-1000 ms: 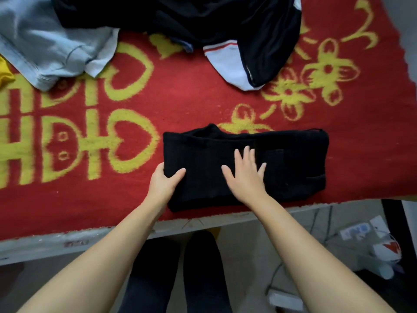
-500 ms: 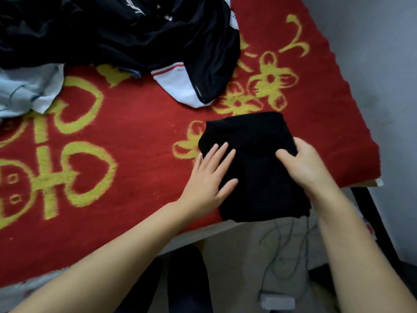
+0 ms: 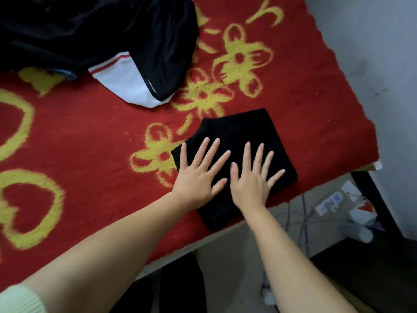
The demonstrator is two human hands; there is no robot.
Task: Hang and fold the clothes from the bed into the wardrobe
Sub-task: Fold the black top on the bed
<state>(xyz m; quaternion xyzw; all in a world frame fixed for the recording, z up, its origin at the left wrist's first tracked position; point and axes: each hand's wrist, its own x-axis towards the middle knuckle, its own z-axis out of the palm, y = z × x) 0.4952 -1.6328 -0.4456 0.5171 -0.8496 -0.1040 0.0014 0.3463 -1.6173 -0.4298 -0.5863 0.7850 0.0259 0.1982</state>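
A black garment [image 3: 239,132] lies folded into a small square near the front right corner of the bed, on the red and yellow blanket [image 3: 90,143]. My left hand [image 3: 199,175] lies flat on its left half with the fingers spread. My right hand [image 3: 251,179] presses flat on its right half, fingers straight and spread too. Neither hand grips the cloth.
A heap of dark clothes [image 3: 90,35] with a white, red-striped piece [image 3: 126,84] lies at the back left of the bed. A grey wall [image 3: 372,53] runs along the right. Below the bed edge are cables, a power strip [image 3: 329,203] and a dark table [image 3: 372,274].
The long black fold was folded over into a compact square. My right hand let go of its right edge, and both hands now lie flat on top.
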